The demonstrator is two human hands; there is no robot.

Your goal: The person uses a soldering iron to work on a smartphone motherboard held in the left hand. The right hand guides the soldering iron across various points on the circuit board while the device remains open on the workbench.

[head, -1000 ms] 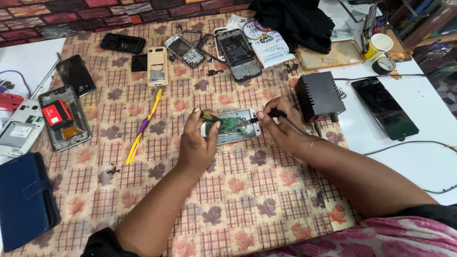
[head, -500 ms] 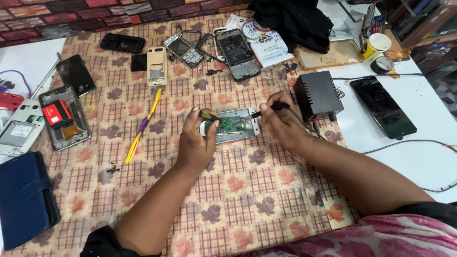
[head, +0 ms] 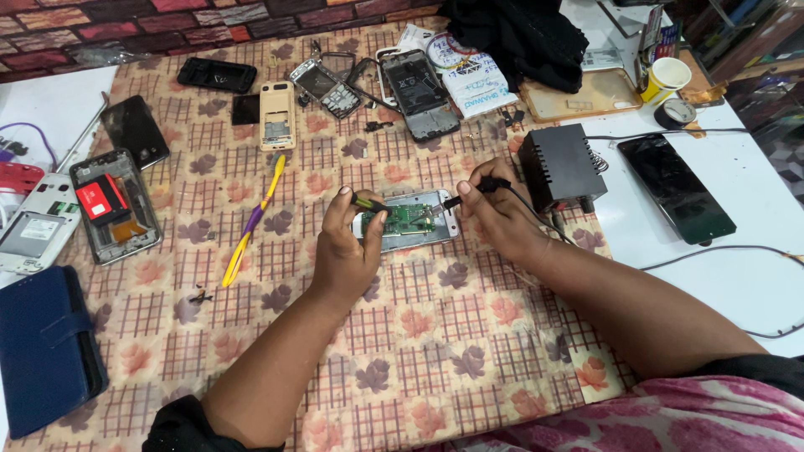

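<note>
Head view, looking straight down: an opened silver phone body with a bare green circuit board [head: 408, 219] is laid flat on the counter's leaf-patterned checked cloth [head: 402, 351], pretty much dead centre. The left hand [head: 347, 251] is rested on the phone's left end, and a thin dark-handled tool with a yellowish band [head: 367, 202] is pinched tight between its thumb and fingertips, so that grip is closed on the tool. The right hand [head: 496, 213] is parked just beside the phone's right end, its grip closed around a black pen-shaped iron [head: 469, 192] whose tip is pointed at the board's right edge; whether the tip is actually touching can't be told. A black cord is trailed from the iron towards the black boxy power unit [head: 559, 167] just right of the hand.

Loads of other stuff is scattered about: a yellow and purple plastic pry tool [head: 251, 222] left of the hands, a stripped beige phone shell [head: 277, 115] above it, an open phone with a red battery [head: 113, 205] further left, a dark blue wallet case [head: 46, 347] at the left edge, and a black slab phone [head: 677, 188] on the white surface far right.
</note>
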